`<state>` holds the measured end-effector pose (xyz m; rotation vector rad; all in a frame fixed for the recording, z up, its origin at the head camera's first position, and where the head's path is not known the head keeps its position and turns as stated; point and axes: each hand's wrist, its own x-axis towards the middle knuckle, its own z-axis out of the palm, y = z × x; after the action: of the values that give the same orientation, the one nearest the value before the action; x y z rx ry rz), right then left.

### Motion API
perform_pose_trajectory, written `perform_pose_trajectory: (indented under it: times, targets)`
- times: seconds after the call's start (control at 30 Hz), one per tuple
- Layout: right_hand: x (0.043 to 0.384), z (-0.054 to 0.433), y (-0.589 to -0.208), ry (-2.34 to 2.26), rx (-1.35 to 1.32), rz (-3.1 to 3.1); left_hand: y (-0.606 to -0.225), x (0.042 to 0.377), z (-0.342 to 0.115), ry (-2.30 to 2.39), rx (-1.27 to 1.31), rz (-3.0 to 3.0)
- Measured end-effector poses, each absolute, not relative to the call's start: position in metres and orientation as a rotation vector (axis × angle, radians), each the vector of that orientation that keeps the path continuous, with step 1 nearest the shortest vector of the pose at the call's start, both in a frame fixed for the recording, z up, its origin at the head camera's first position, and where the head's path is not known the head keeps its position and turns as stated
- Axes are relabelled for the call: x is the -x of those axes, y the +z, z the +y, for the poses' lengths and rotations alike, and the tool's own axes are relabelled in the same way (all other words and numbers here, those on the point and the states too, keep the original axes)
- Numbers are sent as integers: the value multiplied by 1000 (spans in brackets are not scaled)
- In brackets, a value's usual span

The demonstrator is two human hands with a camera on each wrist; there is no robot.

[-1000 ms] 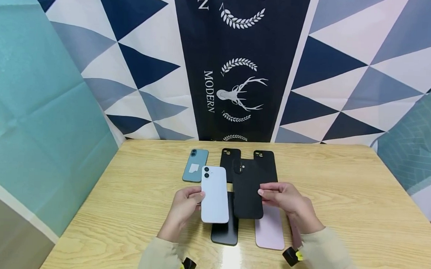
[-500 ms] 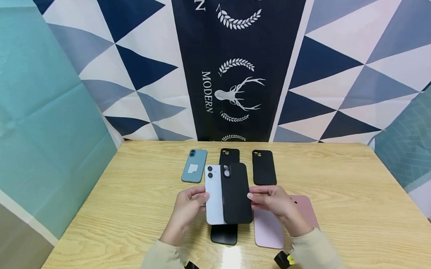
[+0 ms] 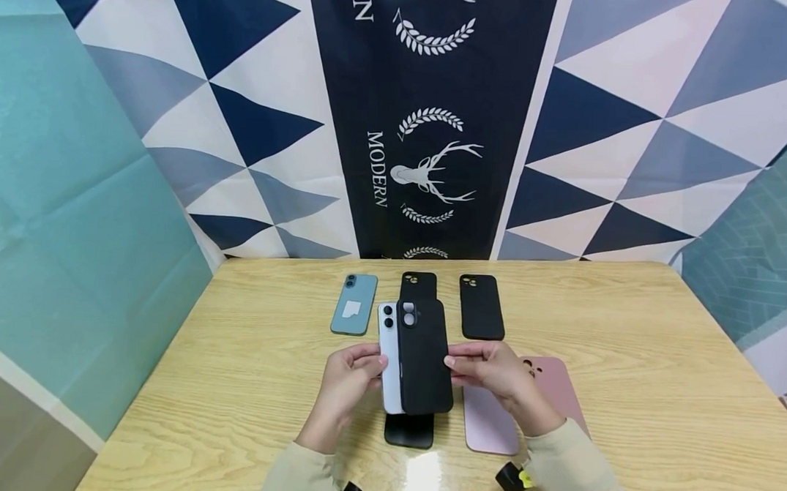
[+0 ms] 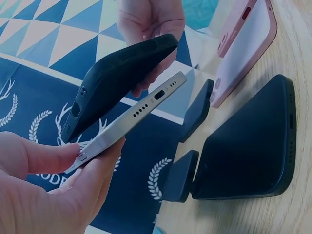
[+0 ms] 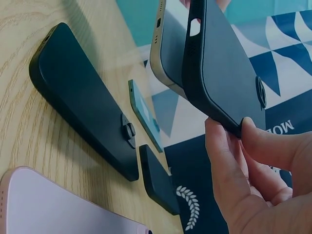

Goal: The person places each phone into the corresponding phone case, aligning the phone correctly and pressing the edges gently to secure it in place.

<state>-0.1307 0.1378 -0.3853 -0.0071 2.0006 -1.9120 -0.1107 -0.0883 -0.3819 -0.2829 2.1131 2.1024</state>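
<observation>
In the head view my left hand (image 3: 348, 383) holds a white phone (image 3: 389, 366) by its left edge, back facing up. My right hand (image 3: 496, 374) pinches a black phone case (image 3: 427, 357) by its right edge, and the case overlaps most of the phone. Seen from the left wrist, the case (image 4: 114, 78) is tilted over the phone (image 4: 131, 122), with a wedge-shaped gap widening toward the charging port end. The right wrist view shows thumb and fingers on the lower edge of the case (image 5: 229, 68), the phone's rim behind it.
At the back lie a blue phone (image 3: 354, 304) with a white patch and two black cases, one partly covered (image 3: 419, 285) and one fully visible (image 3: 482, 306). Nearer are a black phone-shaped piece (image 3: 409, 431), a lilac phone-shaped piece (image 3: 491, 425) and a pink one (image 3: 559, 388).
The black case has moved left with my right hand, from beside the white phone to over most of it. My left hand has shifted slightly right with the phone.
</observation>
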Motion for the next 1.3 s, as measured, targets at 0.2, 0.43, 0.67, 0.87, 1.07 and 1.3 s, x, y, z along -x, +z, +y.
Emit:
perform_pose_trajectory:
  times: [0.2,0.43,0.67,0.87,1.07,1.3]
  targets:
    - [130,137,-386,-1913,-9,2007,-383,112,-86,2130,271,2089]
    - [129,136,-387,-1887,-20,2071,-383,112,-83,2131,275,2087]
    - [127,135,-388,-1845,-2,2153,-384,112,-79,2132,250,2084]
    - [126,133,-389,-1824,-30,2170,-387,111,-77,2152,248,2059]
    - [123,133,-388,-1794,-82,2234,-392,109,-73,2194,202,2013]
    - [119,133,-388,-1780,-150,2314,-396,107,-65,2245,182,1927]
